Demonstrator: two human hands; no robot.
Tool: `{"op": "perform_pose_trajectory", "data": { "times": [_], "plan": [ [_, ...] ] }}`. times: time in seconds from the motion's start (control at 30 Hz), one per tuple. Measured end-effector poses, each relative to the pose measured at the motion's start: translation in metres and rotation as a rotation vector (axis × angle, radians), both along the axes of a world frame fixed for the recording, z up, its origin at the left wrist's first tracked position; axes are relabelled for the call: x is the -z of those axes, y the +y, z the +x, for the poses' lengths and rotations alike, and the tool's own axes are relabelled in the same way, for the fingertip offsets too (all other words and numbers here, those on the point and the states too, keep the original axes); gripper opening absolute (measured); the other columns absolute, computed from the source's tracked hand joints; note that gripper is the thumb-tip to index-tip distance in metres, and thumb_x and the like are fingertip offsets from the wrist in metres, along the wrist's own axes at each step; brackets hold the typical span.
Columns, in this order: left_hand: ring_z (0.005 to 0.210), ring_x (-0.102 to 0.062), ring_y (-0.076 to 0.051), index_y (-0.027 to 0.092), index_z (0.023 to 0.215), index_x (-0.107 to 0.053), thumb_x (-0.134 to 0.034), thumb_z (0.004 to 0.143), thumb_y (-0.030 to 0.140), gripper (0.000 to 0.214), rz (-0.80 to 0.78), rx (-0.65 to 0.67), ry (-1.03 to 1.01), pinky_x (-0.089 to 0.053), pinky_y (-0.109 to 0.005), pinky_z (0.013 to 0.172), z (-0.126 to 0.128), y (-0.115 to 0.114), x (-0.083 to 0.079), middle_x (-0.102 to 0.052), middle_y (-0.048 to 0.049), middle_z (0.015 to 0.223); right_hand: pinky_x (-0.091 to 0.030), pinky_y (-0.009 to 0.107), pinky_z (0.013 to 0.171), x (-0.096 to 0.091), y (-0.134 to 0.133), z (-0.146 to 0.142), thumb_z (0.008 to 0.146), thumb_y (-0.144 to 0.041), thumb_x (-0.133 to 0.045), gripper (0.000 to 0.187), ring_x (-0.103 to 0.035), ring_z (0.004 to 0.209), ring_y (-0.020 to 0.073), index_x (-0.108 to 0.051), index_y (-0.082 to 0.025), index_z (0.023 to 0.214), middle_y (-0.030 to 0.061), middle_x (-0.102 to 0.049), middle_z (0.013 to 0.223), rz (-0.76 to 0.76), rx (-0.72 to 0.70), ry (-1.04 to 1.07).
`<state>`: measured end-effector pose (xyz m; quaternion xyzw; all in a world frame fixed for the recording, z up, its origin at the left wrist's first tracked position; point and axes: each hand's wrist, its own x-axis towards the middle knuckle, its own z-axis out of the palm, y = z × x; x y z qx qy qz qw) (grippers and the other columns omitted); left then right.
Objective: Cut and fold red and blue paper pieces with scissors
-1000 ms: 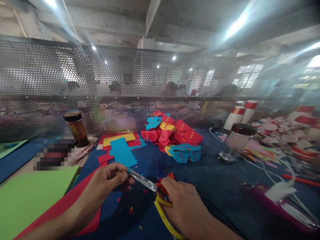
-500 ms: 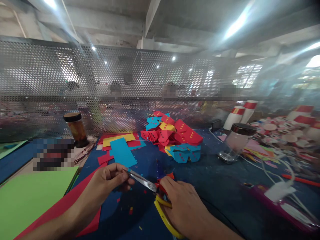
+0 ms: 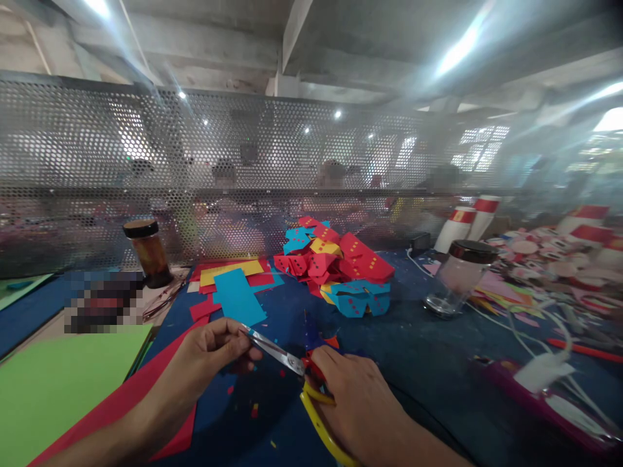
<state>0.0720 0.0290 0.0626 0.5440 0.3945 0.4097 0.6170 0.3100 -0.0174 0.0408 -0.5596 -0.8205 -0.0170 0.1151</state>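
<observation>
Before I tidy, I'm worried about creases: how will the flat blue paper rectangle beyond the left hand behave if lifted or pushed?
The flat blue paper rectangle probably lifts lightly, since it looks thin. It may bend and hold a crease, like the folded, red-dotted blue paper piece nearby. Pushed, it could drag the yellow paper sheet it overlaps.

I saw metal-bladed, yellow-handled scissors (image 3: 293,364) angled away toward the person's left, blades apparently together, a tiny bright-blue paper scrap (image 3: 250,331) at their tips.
</observation>
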Motion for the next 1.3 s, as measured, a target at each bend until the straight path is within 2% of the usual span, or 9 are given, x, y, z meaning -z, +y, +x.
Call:
{"op": "perform_pose_trajectory", "data": {
  "times": [0.17,0.8,1.3],
  "plan": [
    [0.066,-0.064,-0.017,0.019,0.077,-0.064,-0.078,0.071,0.048,0.032,-0.021,0.005,-0.005,-0.049,-0.031,0.068,-0.0003,0.0024,0.0021,-0.073,-0.0021,0.074,-0.023,0.031,0.055,0.0004,0.0007,0.0006,0.083,-0.023,-0.053,0.004,-0.059,0.062,0.0194,-0.049,-0.022,0.082,-0.0004,-0.063,0.074,0.027,-0.009,0.001],
    [0.066,-0.064,-0.018,0.019,0.076,-0.064,-0.075,0.074,0.047,0.030,0.017,-0.017,0.027,-0.050,-0.032,0.068,0.0013,-0.0018,-0.0028,-0.073,-0.0032,0.075,-0.024,0.031,0.055,-0.0023,0.0015,0.0001,0.083,-0.023,-0.054,0.005,-0.060,0.062,0.0193,-0.050,-0.021,0.081,-0.0006,-0.063,0.074,-0.008,-0.007,0.007],
    [0.068,-0.064,-0.016,0.019,0.077,-0.064,-0.075,0.075,0.044,0.028,-0.012,0.000,-0.003,-0.049,-0.030,0.070,0.0011,-0.0014,-0.0020,-0.073,-0.0026,0.076,-0.025,0.031,0.058,-0.0022,-0.0001,-0.0003,0.082,-0.022,-0.056,0.005,-0.060,0.066,0.0207,-0.051,-0.022,0.084,0.0002,-0.064,0.079,-0.050,0.006,0.028]
  ]
}}
